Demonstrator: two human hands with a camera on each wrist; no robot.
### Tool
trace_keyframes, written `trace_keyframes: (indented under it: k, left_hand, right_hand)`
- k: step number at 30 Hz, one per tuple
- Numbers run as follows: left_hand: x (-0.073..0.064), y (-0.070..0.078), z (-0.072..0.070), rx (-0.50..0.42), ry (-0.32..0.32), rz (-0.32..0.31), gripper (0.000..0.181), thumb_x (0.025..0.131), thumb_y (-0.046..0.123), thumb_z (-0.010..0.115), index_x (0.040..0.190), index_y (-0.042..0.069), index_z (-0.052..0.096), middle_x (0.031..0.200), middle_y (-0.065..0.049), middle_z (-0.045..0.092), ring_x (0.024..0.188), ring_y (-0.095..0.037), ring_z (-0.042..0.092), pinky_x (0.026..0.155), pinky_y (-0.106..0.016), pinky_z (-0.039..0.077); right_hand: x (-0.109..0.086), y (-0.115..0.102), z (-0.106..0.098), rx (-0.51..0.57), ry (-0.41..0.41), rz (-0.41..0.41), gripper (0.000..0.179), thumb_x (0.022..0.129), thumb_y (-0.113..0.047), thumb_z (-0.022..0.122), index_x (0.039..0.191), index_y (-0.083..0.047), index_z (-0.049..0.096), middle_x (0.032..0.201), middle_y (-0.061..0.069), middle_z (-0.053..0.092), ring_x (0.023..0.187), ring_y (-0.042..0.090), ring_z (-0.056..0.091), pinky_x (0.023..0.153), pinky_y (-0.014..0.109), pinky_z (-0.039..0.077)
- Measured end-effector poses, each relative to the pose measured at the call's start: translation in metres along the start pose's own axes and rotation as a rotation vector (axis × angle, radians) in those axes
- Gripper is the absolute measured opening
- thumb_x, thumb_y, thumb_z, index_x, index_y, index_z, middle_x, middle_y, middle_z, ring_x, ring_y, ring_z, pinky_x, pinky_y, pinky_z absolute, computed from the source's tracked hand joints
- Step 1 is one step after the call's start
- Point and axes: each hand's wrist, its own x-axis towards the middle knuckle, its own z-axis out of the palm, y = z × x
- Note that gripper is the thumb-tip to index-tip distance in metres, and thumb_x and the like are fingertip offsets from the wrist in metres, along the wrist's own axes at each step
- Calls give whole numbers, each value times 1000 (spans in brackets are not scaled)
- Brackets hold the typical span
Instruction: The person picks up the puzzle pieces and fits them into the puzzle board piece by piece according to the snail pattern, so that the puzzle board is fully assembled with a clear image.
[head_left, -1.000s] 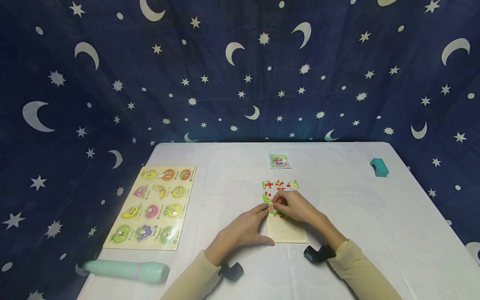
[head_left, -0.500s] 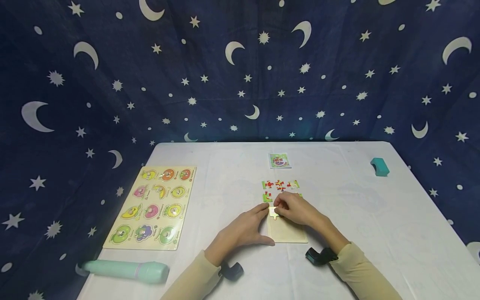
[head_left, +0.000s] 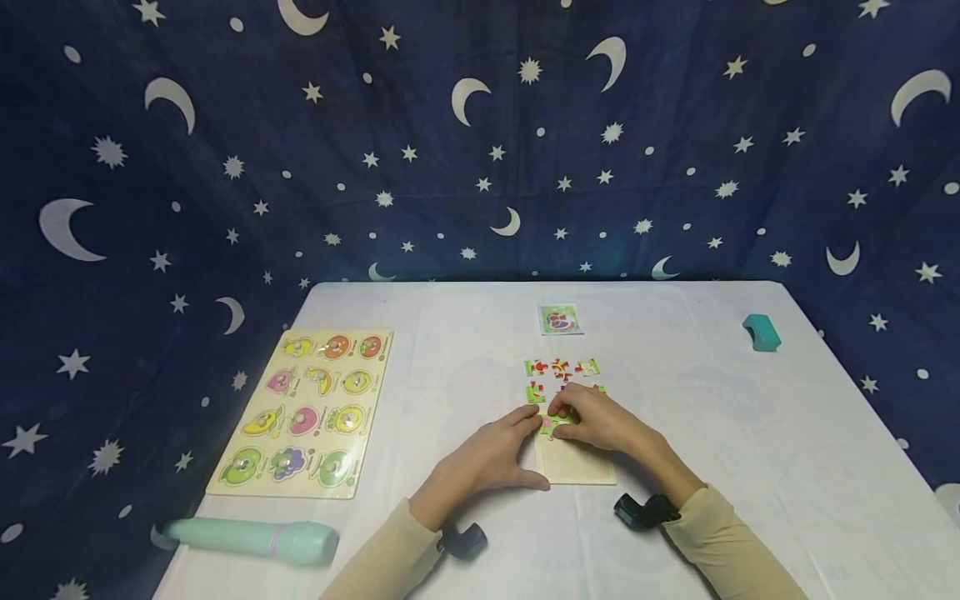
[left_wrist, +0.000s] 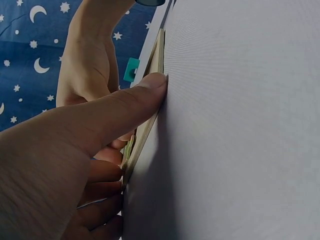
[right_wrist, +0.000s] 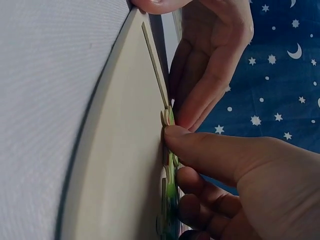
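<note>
In the head view, my right hand pinches a green and pink jigsaw piece between thumb and fingers at the upper left of a pale wooden puzzle tray. My left hand rests along the tray's left side, thumb at the lower left corner and fingers near the upper left. Its thumb presses the tray's edge in the left wrist view. Several red and green jigsaw pieces lie in rows beyond the tray, partly hidden by my right hand. The right thumb touches piece edges in the right wrist view.
A small picture card lies farther back. At left are a fruit puzzle board and a mint-green cylindrical object. A teal arch-shaped block stands at the far right, before a starry curtain.
The piece in my right hand looked pale half a second ago; its green and pink print shows now. My right hand shifted slightly, while the left stays on the tray.
</note>
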Motion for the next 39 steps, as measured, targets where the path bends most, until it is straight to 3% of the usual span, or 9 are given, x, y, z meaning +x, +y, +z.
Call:
trace_keyframes:
  k: [8,29,39]
  left_hand:
    - [1,0,-1,3,0,9,92,76,63,77,147,12,50,159,-3,41,140,-19,50,109,-31,47]
    - [-1,0,-1,16,17,33,84,77,62,78,144,18,55,157,-5,43,135,-20,55,106,-30,50]
    - [0,0,0,12,21,30,85,77,62,78,144,17,55,157,-5,43,136,-20,54,107,-29,48]
  right_hand:
    - [0,0,-2,4,-3,26,20,82,-20,82,96,-15,68,87,-7,60,82,8,52,75,26,45]
    - [1,5,1,29,49,-50,16,80,-23,84,90,-18,72,81,-12,62,77,6,53,74,25,42]
    - [1,3,0,29,24,-4,16,83,-24,81,94,-18,71,81,-12,59,77,7,52,76,27,41]
